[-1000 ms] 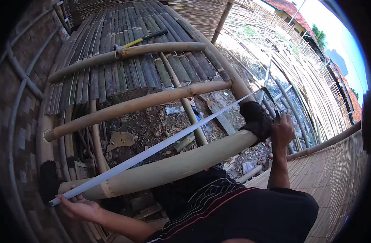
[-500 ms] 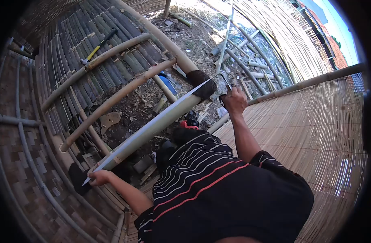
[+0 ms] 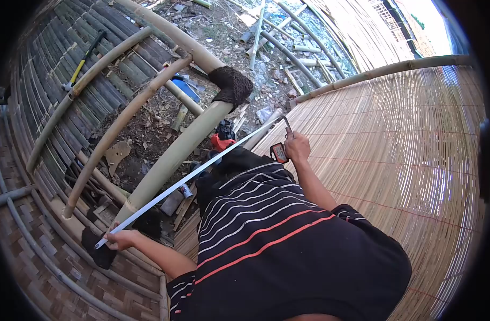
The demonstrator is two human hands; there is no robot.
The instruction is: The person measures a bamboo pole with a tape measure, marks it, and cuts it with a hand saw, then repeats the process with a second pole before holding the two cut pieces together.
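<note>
A tape measure's pale blade (image 3: 178, 183) runs straight and diagonally in front of my body, on the near side of a thick bamboo pole (image 3: 173, 155). My left hand (image 3: 122, 240) is closed on the blade near its end, beside the pole's lower end. My right hand (image 3: 297, 148) is closed on the tape measure at the other end, where the blade bends sharply down towards the fingers. The black and orange case (image 3: 280, 152) shows beside that hand. Dark fibre lashing (image 3: 233, 85) wraps the pole's upper corner joint.
A hammer (image 3: 80, 69) with a yellow and black handle lies on the bamboo slats (image 3: 58, 48) at left. Curved bamboo rails (image 3: 116, 120) cross the frame. A thin-slat bamboo screen (image 3: 384, 139) stands at right, a woven wall (image 3: 47, 267) at lower left. Debris and poles litter the ground.
The blade has come away from along the pole towards my body. My right hand has moved down and nearer, away from the lashed corner. The camera view has shifted.
</note>
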